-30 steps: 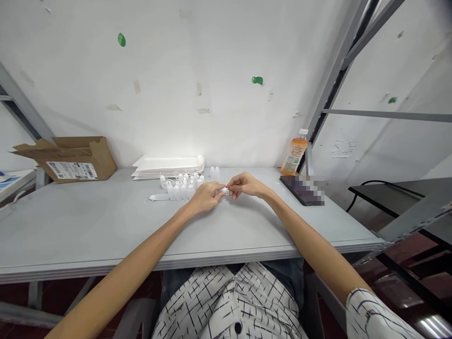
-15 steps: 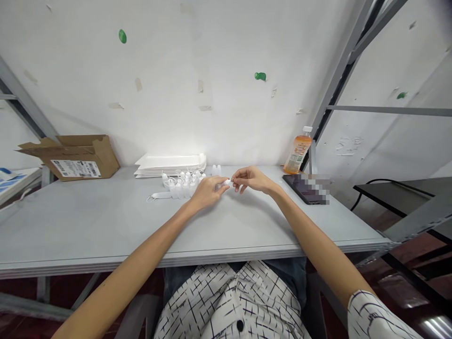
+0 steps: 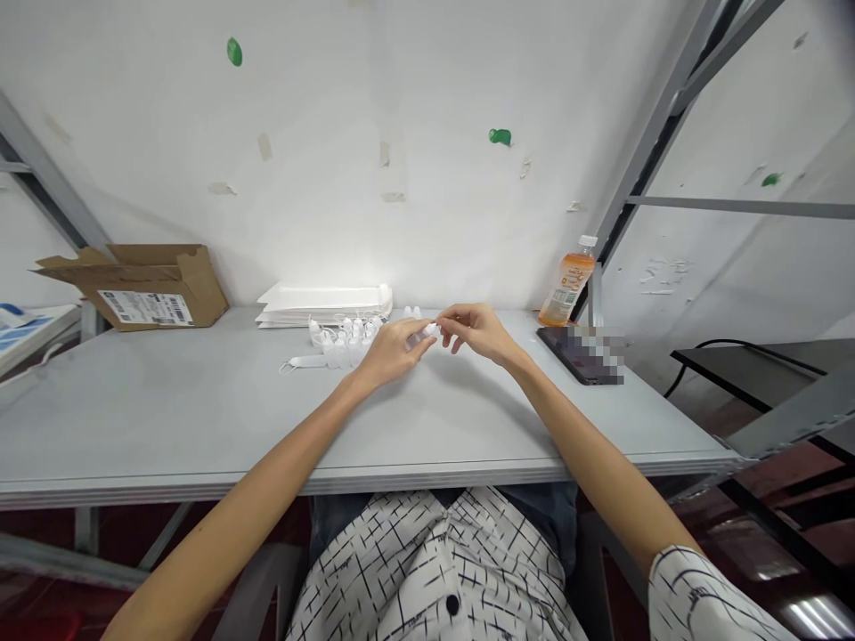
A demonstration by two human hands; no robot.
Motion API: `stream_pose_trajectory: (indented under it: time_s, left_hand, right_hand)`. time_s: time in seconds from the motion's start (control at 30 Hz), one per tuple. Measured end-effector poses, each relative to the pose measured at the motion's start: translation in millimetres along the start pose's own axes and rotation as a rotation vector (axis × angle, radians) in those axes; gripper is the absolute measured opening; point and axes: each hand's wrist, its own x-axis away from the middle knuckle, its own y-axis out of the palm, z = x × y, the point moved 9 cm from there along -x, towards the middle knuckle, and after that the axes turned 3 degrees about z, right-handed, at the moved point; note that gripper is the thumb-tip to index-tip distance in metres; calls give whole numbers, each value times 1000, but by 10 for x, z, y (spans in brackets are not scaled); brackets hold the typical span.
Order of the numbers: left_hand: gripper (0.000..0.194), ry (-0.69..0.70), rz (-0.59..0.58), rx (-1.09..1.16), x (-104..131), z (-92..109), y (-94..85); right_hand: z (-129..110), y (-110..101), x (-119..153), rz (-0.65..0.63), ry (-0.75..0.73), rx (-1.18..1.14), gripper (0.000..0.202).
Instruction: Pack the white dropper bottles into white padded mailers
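Note:
My left hand (image 3: 393, 352) is closed around a small white plastic dropper bottle (image 3: 422, 335), which lies tilted with its tip toward the right. At that tip the fingers of my right hand (image 3: 477, 331) are pinched together. Whatever sits between those fingers is too small to make out. Just left of my left hand stand several similar small white bottles (image 3: 342, 349), some with thin white loops. Two more white bottles (image 3: 412, 312) stand behind my hands, near the wall.
A stack of white sheets or trays (image 3: 324, 304) lies against the wall. An open cardboard box (image 3: 153, 289) stands back left. At the right are an orange drink bottle (image 3: 567, 285) and a dark phone (image 3: 567, 354), partly blurred out. The grey table (image 3: 200, 427) ends at a metal frame on the right.
The small bottle has tilted further and more of it shows in my left hand. My right fingers remain at its tip. The whole view has shifted slightly.

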Motion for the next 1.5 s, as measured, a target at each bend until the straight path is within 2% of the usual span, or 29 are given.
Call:
stream_pose_trajectory:
  time_s: [0.17,0.3,0.4,0.5,0.6,0.77,0.93,1.13,1.23,1.33,1.5]
  left_hand:
    - [33,43,138,-3,-35,105,-314]
    - [43,-9,373,-33,-54,-34,-745]
    - [48,-88,537,-96,-26,-258,-1051]
    - [45,-168,612,-151,12,-470,-1220]
    - [44,-210,617,-199,30,-573,-1258]
    - [44,-198,685,-272,69,-532,-1313]
    - [45,-220,728,-284,98,-516,-1375]
    - [43,-237,717,-291,96,-492,-1384]
    - [41,-248,721,-290,98,-493,-1393]
    - [39,-246,728,-276,102,-499,-1399]
    - [39,-181,738,-196,106,-446,-1386]
  right_hand:
    - [-205,-86,50,151,-87,-23,26]
    - [-334,-108,43,237,-168,197,18]
    - [-444,59,-29,188,-288,487,16]
    - [-423,351,-137,41,-316,704,19]
    - [-373,612,-229,-75,-297,799,21]
    - [-358,887,-343,-144,-279,879,24]
    - [-333,1011,-422,-178,-267,962,23]
    - [-318,1062,-457,-194,-276,1012,23]
    - [-323,1026,-455,-168,-275,983,25]
    - [-351,879,-477,-77,-286,908,29]
    - [-268,333,-668,185,-260,829,29]
